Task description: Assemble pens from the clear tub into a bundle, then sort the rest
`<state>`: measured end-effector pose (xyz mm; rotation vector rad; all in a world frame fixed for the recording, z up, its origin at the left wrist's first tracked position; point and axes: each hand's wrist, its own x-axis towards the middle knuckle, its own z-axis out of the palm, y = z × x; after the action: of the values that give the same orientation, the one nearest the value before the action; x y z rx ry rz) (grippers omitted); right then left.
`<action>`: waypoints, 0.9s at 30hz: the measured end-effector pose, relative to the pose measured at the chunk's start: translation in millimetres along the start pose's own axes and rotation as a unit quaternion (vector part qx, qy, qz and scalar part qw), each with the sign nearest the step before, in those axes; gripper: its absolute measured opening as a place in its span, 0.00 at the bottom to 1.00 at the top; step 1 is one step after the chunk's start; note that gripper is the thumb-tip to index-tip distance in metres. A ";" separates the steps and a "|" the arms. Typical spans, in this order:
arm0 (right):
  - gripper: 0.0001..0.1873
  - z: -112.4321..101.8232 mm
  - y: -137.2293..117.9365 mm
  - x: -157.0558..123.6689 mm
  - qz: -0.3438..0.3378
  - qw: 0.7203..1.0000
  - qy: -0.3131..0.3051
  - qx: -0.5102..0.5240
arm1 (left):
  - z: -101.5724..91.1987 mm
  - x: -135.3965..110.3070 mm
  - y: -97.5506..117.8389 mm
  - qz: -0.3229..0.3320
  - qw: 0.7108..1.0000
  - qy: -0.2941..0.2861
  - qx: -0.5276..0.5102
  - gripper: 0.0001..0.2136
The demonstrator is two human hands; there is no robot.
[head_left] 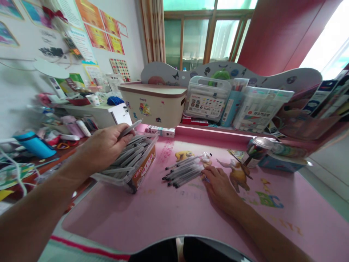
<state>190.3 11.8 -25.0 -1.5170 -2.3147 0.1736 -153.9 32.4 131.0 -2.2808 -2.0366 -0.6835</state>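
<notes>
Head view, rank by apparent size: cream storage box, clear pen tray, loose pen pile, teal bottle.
1-2. Cream brown-lidded storage box and clear plastic tray of grey pens: alike; tray is nearer, unranked.
3. Loose pile of grey pens.
4. Teal cylindrical bottle.

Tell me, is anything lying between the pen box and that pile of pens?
Nothing visible. The left hand holds a pen over the box; only bare pink desk lies between it and the pile, which the right hand touches.
</notes>
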 end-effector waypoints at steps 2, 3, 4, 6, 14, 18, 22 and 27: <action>0.16 -0.5 0.0 -0.6 -0.003 1.000 0.001 0.000 | 7.4 5.2 -8.6 0.010 0.998 0.001 0.059 0.15; 0.16 -0.6 0.2 -1.0 -0.004 1.000 0.000 0.001 | 11.1 6.6 -11.9 0.014 0.997 -0.001 0.075 0.16; 0.16 -0.5 0.5 -1.2 -0.005 1.000 0.000 0.002 | 14.3 7.4 -14.8 0.019 0.996 -0.004 0.087 0.16; 0.17 0.0 1.1 -1.6 -0.005 1.000 -0.001 0.004 | 19.0 7.7 -19.4 0.029 0.994 -0.008 0.104 0.17; 0.16 2.1 1.9 -2.2 -0.005 1.000 0.006 -0.002 | 21.0 0.3 -27.2 0.062 0.991 -0.011 0.117 0.18; 0.17 3.4 3.1 -2.3 -0.008 1.000 0.008 0.002 | 23.1 -3.3 -31.4 0.069 0.992 0.004 0.107 0.20; 0.17 1.4 2.2 -1.9 -0.007 1.000 0.007 0.019 | 23.5 -7.6 -33.0 0.047 0.997 0.023 0.050 0.23; 0.16 -4.0 -2.5 -2.2 -0.005 1.000 0.005 0.027 | 16.3 -13.4 -18.7 0.014 1.000 -0.018 0.009 0.21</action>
<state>190.4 8.3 -21.0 -1.4782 -2.2908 0.2238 -167.3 27.3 106.7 -2.3236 -2.0121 -0.6238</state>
